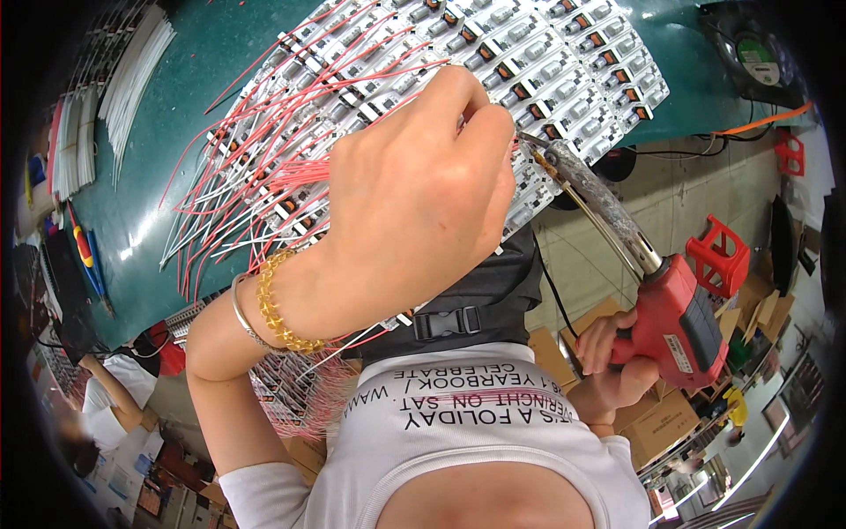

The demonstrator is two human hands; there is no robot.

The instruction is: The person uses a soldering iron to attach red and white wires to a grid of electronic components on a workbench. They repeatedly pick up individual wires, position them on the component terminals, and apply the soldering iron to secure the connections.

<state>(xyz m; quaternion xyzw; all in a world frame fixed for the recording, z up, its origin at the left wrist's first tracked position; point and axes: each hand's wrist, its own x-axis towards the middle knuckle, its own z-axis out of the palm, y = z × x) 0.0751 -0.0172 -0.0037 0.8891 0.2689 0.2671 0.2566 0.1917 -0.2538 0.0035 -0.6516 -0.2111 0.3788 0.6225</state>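
Note:
My left hand (pixel 423 172), with a yellow beaded bracelet and a metal bangle at its wrist, is closed over a large panel of small circuit boards (pixel 551 84). A bundle of red wires (pixel 295 174) runs into its curled fingers; the fingertips are hidden behind the hand. My right hand (pixel 617 353) grips the handle of a red soldering gun (pixel 683 331). Its long metal barrel points up and left, and the tip is close to my left fingers at the panel's near right part. Many red and white wires trail from the panel's left side.
The panel rests on a green tabletop (pixel 220 53). Bundles of white wires (pixel 137 70) lie at the far left, near a yellow-and-red-handled tool (pixel 84 247). A red stool (pixel 718 256) and cardboard boxes (pixel 661 428) stand on the right. Another person (pixel 115 397) sits at the lower left.

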